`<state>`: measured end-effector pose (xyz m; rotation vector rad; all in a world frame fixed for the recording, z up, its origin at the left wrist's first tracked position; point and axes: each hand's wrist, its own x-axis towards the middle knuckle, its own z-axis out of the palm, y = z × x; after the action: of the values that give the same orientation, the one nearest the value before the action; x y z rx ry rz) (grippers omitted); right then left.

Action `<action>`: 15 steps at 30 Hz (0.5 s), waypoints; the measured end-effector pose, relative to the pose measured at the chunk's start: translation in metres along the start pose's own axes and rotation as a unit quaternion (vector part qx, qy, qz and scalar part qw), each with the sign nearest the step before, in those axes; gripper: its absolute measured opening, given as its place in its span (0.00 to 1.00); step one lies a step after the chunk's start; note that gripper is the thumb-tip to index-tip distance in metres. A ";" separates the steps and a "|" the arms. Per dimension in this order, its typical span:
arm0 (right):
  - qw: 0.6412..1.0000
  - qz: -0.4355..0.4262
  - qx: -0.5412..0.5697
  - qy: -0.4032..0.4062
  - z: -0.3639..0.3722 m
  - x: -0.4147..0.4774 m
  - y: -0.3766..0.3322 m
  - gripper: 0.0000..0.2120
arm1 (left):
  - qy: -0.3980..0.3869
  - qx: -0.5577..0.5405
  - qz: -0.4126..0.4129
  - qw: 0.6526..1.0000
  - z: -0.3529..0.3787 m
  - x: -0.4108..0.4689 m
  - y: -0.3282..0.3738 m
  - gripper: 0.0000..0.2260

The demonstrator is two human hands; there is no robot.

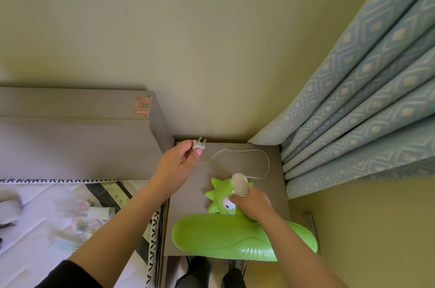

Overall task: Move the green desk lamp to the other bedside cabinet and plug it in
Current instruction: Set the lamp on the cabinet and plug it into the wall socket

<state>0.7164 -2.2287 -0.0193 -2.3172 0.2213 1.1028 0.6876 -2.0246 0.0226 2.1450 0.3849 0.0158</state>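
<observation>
The green desk lamp (pixel 226 238) stands on the grey bedside cabinet (pixel 188 193), with its wide green shade toward me and a spiky green base behind it. My right hand (pixel 251 205) grips the lamp at the foot of its white ribbed neck (pixel 240 184). My left hand (pixel 182 156) holds the white two-pin plug (pixel 199 143) above the cabinet's back left corner, pins pointing up toward the wall. The thin white cord (pixel 249 151) loops across the cabinet top from the plug to the lamp.
The grey headboard (pixel 77 134) and the bed (pixel 58 217) with small items on it lie to the left. A blue patterned curtain (pixel 364 99) hangs at the right, touching the cabinet's back right corner. A white outlet strip (pixel 310 221) sits on the right wall.
</observation>
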 end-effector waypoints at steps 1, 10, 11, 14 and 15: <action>1.000 0.001 -0.004 -0.005 0.000 0.001 -0.003 0.20 | -0.002 -0.002 0.002 1.000 -0.001 -0.001 0.000 0.16; 0.996 -0.021 -0.005 0.087 -0.022 -0.016 0.004 0.26 | -0.009 -0.041 0.042 0.998 -0.004 0.001 0.020 0.08; 0.994 -0.029 -0.001 0.108 -0.029 -0.023 0.009 0.25 | -0.014 -0.043 0.051 0.998 -0.002 0.003 0.025 0.07; 0.985 -0.019 0.027 0.166 -0.051 -0.047 0.036 0.23 | -0.059 -0.074 0.077 0.993 0.011 0.010 0.045 0.07; 0.981 -0.013 0.037 0.189 -0.056 -0.056 0.048 0.22 | -0.077 -0.086 0.085 0.990 0.018 0.012 0.052 0.07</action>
<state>0.6992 -2.3044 0.0317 -2.4379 0.3668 0.6222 0.7155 -2.0629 0.0528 1.9873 0.1050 -0.0195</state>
